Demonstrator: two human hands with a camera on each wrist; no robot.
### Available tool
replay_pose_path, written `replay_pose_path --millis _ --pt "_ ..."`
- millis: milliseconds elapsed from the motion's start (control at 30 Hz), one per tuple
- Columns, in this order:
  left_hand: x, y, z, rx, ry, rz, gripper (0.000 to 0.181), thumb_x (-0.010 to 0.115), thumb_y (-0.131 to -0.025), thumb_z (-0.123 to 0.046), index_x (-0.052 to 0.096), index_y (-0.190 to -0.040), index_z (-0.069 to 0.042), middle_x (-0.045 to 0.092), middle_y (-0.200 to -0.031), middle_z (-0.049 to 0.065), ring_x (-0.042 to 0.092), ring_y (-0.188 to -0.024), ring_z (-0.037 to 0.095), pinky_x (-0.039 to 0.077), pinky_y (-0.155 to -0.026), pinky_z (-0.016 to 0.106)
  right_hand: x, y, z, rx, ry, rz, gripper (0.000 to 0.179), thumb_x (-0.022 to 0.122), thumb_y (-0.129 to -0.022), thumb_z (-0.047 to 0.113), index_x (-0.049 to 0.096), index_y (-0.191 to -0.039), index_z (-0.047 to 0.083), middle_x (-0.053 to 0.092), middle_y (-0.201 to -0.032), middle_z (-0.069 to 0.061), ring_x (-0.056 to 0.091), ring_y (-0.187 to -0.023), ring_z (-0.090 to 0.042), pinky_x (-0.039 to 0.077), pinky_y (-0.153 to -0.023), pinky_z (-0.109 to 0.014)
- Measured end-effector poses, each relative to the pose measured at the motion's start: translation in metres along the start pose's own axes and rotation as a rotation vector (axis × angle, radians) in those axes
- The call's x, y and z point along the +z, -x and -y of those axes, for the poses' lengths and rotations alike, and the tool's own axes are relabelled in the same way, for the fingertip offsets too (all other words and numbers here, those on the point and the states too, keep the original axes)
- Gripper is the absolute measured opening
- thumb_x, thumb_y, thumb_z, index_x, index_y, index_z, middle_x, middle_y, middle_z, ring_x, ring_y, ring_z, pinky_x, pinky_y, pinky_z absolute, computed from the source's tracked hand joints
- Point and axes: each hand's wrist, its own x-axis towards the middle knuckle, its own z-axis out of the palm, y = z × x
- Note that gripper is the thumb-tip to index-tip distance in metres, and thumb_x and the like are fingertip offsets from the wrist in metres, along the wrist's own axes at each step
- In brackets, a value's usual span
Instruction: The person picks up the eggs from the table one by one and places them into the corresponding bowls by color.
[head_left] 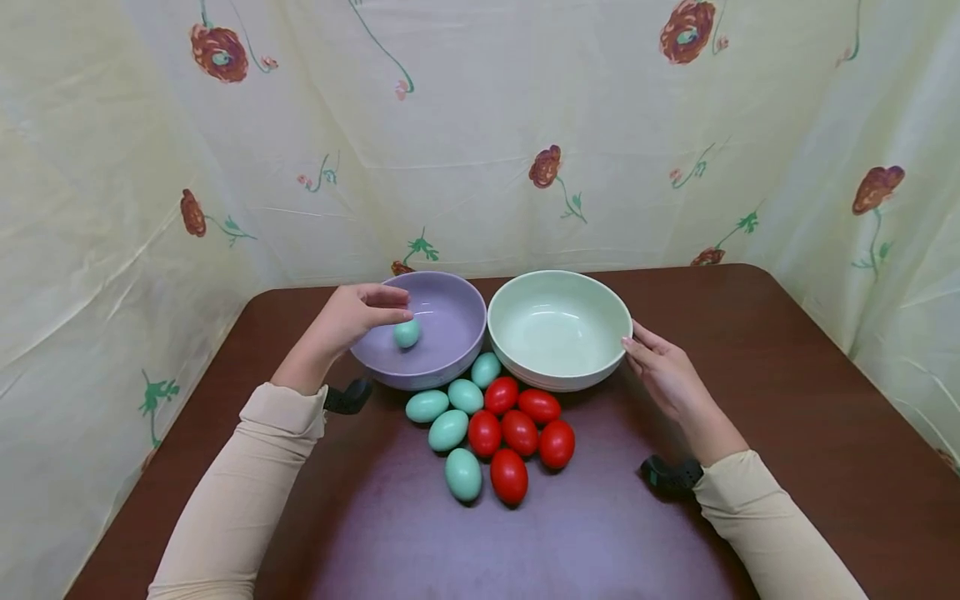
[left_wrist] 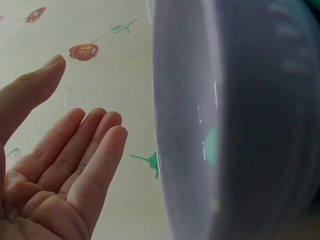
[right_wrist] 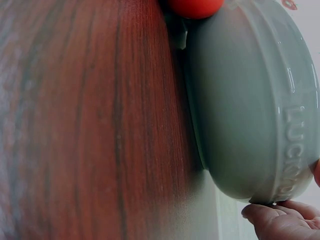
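My left hand (head_left: 363, 310) hovers over the left side of the purple bowl (head_left: 457, 321), its thumb apart from the extended fingers and nothing between them. Inside that bowl lies one mint-green egg (head_left: 407, 333), just below the fingertips; the left wrist view shows part of this egg (left_wrist: 211, 147) past the bowl's rim. At the right edge of the pale green bowl (head_left: 555, 333), my right hand (head_left: 667, 375) holds the rim with thumb and fingers. Raised lettering (right_wrist: 294, 150) runs along that bowl's outer wall. No egg shows inside it.
In front of the touching bowls, several mint-green eggs (head_left: 447, 431) lie on the left and several red eggs (head_left: 520, 432) on the right, close together on the dark brown wooden table (head_left: 360, 517). A flowered cloth (head_left: 480, 167) hangs behind and beside the table.
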Motion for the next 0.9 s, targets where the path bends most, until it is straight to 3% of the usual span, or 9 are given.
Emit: replay_pose_path --millis 133,433,700,900 --pt "0.002 0.011 0.004 0.006 0.012 -0.01 0.055 0.077 -0.087 -0.032 0.062 -0.133 -0.008 0.063 -0.137 0.012 0.052 -0.133 0.025 0.038 -0.112 0.04 -0.001 0.0 -0.001 -0.006 -0.008 0.003 0.066 0.046 -0.106 0.017 0.007 -0.157 0.001 0.002 -0.167 -0.01 0.01 -0.154 -0.019 0.017 -0.122 -0.03" --pt "0.005 0.037 0.008 0.02 0.0 -0.035 0.048 0.077 -0.087 -0.033 0.066 -0.129 -0.012 0.066 -0.133 0.008 0.057 -0.125 0.018 0.045 -0.095 0.017 -0.001 0.0 0.0 -0.01 -0.015 0.001 0.065 0.045 -0.106 0.015 0.007 -0.157 0.0 0.003 -0.167 -0.011 0.01 -0.154 -0.02 0.016 -0.122 -0.031" --pt "0.006 0.063 0.012 0.046 -0.007 -0.042 0.052 0.079 -0.084 -0.039 0.067 -0.127 -0.013 0.068 -0.129 0.005 0.062 -0.111 0.003 0.048 -0.091 0.013 -0.002 0.0 0.0 -0.002 -0.013 -0.001 0.066 0.045 -0.106 0.017 0.007 -0.157 0.001 0.002 -0.167 -0.01 0.01 -0.154 -0.019 0.016 -0.122 -0.032" --pt "0.015 0.077 0.017 0.061 0.03 -0.039 0.046 0.079 -0.085 -0.034 0.069 -0.124 -0.012 0.07 -0.125 0.006 0.065 -0.105 0.001 0.05 -0.09 0.014 -0.002 0.0 0.0 0.002 -0.007 -0.002 0.066 0.046 -0.106 0.018 0.008 -0.158 0.001 0.003 -0.167 -0.01 0.01 -0.154 -0.02 0.015 -0.122 -0.032"
